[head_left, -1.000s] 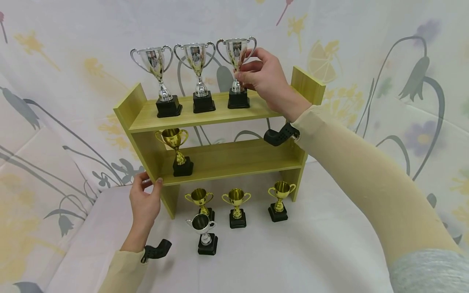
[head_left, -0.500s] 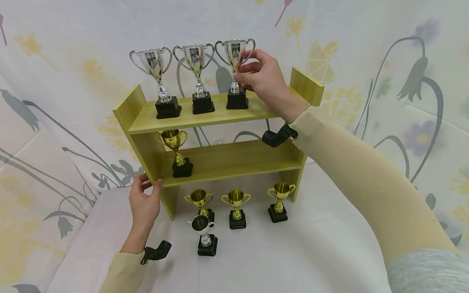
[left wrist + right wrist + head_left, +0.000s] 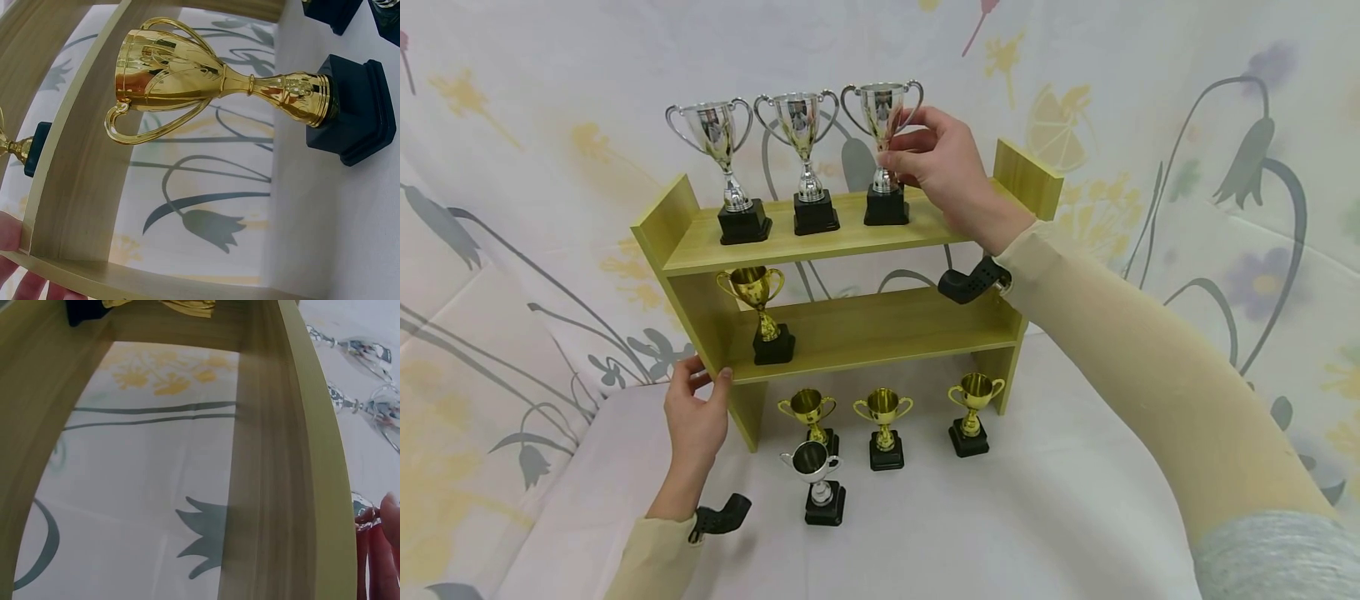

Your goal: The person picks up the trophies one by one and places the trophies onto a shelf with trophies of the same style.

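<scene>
On the top board of a wooden shelf [image 3: 820,243] stand three silver trophy cups with black bases. My right hand [image 3: 951,171] pinches the stem of the rightmost silver trophy [image 3: 880,108], whose base sits on the board. To its left are the middle silver trophy [image 3: 799,117] and the left silver trophy [image 3: 715,125]. My left hand [image 3: 696,417] grips the shelf's left side panel near the middle board, thumb in front and fingers around the outer side. A gold trophy [image 3: 763,317] stands on the middle board at the left, close to that hand.
On the white-covered table [image 3: 925,533] under the shelf stand a left gold trophy [image 3: 808,404], a centre gold trophy [image 3: 883,404] and a right gold trophy [image 3: 973,392]. A smaller silver trophy [image 3: 812,462] stands in front of the left one. Behind hangs a flower-printed cloth [image 3: 1112,125].
The whole view has shifted slightly, with the scene sitting a little lower in the frame. Both hands keep their holds, and no trophy has visibly moved along the shelf.
</scene>
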